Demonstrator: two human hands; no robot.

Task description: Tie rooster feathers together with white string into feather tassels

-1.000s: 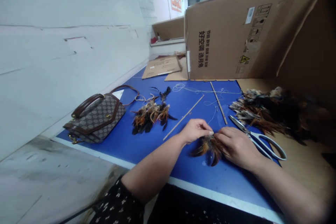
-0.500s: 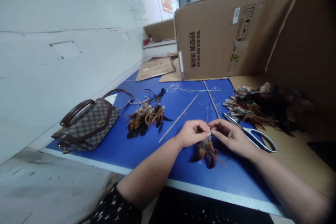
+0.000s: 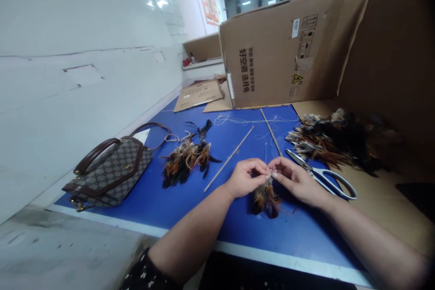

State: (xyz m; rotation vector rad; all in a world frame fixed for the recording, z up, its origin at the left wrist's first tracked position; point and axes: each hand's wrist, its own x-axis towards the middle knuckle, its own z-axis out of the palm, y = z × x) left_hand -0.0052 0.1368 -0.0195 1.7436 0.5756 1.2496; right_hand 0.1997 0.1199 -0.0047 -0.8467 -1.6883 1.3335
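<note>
A small bunch of brown, orange and dark feathers (image 3: 266, 199) hangs tips-down below my fingertips, over the blue tabletop. My left hand (image 3: 248, 176) pinches at its pale upper end, thumb against forefinger. From the other side my right hand (image 3: 296, 180) is closed at the same spot, its fingertips meeting the left ones. A thin pale thread (image 3: 266, 147) runs from my fingers up across the table; which fingers grip it is hidden. White-handled scissors (image 3: 328, 180) lie beside and partly behind my right hand, blades pointing away to the upper left.
A larger feather pile (image 3: 335, 140) lies on cardboard at the right, a smaller one (image 3: 186, 158) at the left. Two thin sticks, one left (image 3: 231, 156) and one right (image 3: 271, 131), rest on the table. A patterned handbag (image 3: 112, 172) stands far left; a large carton (image 3: 272, 59) rises behind.
My fingertips have shifted slightly at the top of the feather bunch, still meeting there. The view has tilted a little; the things on the table lie as before.
</note>
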